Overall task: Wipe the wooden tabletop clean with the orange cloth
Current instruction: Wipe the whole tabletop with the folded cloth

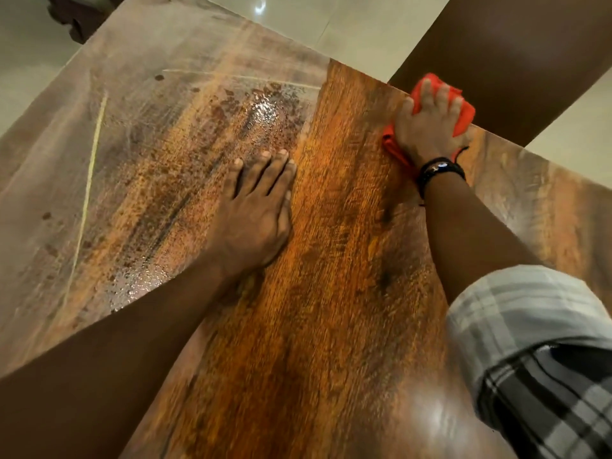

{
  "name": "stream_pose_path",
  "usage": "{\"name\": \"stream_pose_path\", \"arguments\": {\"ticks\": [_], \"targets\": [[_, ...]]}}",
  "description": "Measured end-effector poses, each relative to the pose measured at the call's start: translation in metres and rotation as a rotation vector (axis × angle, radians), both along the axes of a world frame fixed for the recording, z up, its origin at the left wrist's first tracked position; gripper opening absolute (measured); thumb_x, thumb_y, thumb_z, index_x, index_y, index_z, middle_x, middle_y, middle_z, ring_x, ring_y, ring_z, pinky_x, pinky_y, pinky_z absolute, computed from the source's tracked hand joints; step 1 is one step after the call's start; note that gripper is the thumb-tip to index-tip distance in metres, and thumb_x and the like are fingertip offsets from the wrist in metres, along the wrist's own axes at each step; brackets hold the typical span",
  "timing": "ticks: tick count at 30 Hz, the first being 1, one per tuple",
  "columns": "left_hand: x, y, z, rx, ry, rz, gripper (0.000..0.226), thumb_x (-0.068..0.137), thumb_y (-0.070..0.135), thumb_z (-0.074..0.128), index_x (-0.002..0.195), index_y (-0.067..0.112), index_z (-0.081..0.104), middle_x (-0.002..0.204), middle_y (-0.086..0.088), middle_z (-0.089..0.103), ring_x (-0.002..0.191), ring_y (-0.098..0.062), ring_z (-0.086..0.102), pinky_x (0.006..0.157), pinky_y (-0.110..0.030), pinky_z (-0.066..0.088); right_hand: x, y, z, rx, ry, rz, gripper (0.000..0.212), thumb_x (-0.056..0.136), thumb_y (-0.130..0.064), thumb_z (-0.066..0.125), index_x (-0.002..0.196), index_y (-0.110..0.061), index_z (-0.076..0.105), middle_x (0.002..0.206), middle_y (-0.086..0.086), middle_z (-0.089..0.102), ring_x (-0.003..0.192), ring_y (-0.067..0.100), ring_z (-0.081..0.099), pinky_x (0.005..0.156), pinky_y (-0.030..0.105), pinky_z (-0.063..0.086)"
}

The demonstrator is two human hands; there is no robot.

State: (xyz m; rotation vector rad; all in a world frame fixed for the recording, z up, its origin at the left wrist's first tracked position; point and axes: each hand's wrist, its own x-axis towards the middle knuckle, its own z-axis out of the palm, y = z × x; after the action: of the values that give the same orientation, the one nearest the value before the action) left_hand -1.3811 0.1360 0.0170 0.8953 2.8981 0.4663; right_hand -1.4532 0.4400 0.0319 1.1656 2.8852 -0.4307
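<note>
The wooden tabletop (331, 260) fills most of the view. Its middle strip looks dark, glossy orange-brown, while the left part is dull, dusty and speckled with wet droplets. My right hand (427, 127) presses the bunched orange cloth (463, 111) flat against the table's far edge, fingers spread over it. A dark beaded band circles that wrist. My left hand (258, 207) lies flat on the tabletop, palm down, fingers together, at the border between the glossy strip and the wet dusty part. It holds nothing.
A dark brown panel of furniture (513, 61) stands just beyond the table's far edge, behind the cloth. Pale tiled floor (347, 24) shows past the table. Long pale scratch lines (89, 180) cross the dusty left part. A checked sleeve (536, 342) covers my right upper arm.
</note>
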Motion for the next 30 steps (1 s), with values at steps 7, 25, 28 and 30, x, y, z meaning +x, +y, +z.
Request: {"name": "stream_pose_path", "arguments": {"ticks": [7, 25, 28, 30], "targets": [[0.000, 0.001, 0.001, -0.024, 0.001, -0.001, 0.058, 0.102, 0.037, 0.017, 0.157, 0.018, 0.019, 0.166, -0.002, 0.014, 0.153, -0.020, 0.006, 0.122, -0.051, 0.002, 0.003, -0.004, 0.000, -0.017, 0.021, -0.080, 0.060, 0.106, -0.044, 0.023, 0.162, -0.027, 0.012, 0.170, 0.003, 0.004, 0.156, 0.030, -0.002, 0.120, 0.064, -0.003], [0.006, -0.009, 0.010, 0.452, -0.004, 0.181, 0.028, 0.091, 0.017, 0.038, 0.112, 0.004, 0.051, 0.114, -0.013, 0.052, 0.107, -0.024, 0.047, 0.101, -0.042, 0.038, 0.012, -0.191, 0.005, -0.048, -0.008, 0.420, 0.056, 0.108, -0.043, 0.018, 0.162, -0.031, 0.005, 0.170, -0.002, -0.004, 0.157, 0.024, -0.005, 0.121, 0.059, -0.005], [0.026, -0.042, 0.019, 0.555, -0.065, 0.273, 0.026, 0.084, 0.011, 0.042, 0.108, 0.004, 0.051, 0.108, -0.011, 0.051, 0.098, -0.018, 0.043, 0.089, -0.035, 0.040, 0.068, -0.224, 0.002, -0.033, 0.028, 0.411, 0.056, 0.108, -0.044, 0.019, 0.161, -0.032, 0.008, 0.170, -0.004, -0.001, 0.157, 0.023, -0.002, 0.123, 0.058, -0.003], [0.041, -0.072, 0.017, 0.430, -0.060, 0.207, 0.035, 0.086, 0.019, 0.038, 0.114, 0.004, 0.053, 0.116, -0.014, 0.053, 0.107, -0.025, 0.048, 0.096, -0.042, 0.042, 0.103, -0.247, -0.001, -0.012, 0.038, 0.397, 0.056, 0.108, -0.044, 0.021, 0.161, -0.032, 0.010, 0.170, -0.004, 0.001, 0.157, 0.023, 0.000, 0.124, 0.058, 0.000]]}}
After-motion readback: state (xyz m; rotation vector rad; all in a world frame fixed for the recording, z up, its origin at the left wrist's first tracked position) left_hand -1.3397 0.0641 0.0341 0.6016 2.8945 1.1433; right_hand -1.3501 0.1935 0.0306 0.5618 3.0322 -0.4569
